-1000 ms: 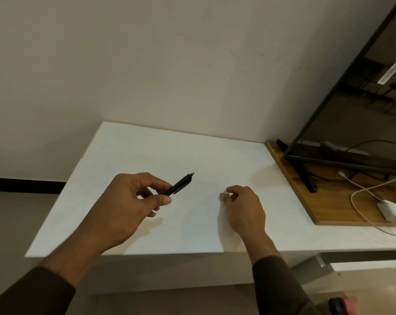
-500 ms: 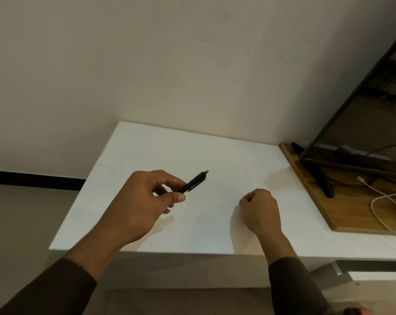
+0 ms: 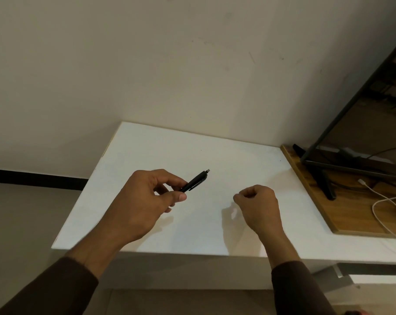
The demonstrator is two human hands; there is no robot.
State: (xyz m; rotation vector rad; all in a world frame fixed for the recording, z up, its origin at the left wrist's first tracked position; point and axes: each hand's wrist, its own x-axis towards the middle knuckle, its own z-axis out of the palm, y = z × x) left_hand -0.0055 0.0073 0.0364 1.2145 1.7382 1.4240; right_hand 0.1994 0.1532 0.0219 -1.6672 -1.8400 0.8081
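My left hand (image 3: 144,198) pinches a black click pen (image 3: 196,180) between thumb and fingers, just above the white table (image 3: 160,151). The pen's button end points up and to the right, and its tip end is hidden inside my fingers. My right hand (image 3: 259,206) hovers to the right of the pen, fingers curled into a loose fist with nothing visible in it. It casts a shadow on the tabletop beneath.
A wooden board (image 3: 351,212) lies on the table's right side. On it stand a dark screen's frame (image 3: 328,133) and black foot (image 3: 326,183), with a white cable (image 3: 381,201) looped nearby. The wall rises right behind the table.
My right hand has lifted off the tabletop and its fingers have curled into a fist. My left hand keeps the same hold on the pen. The view has shifted slightly left.
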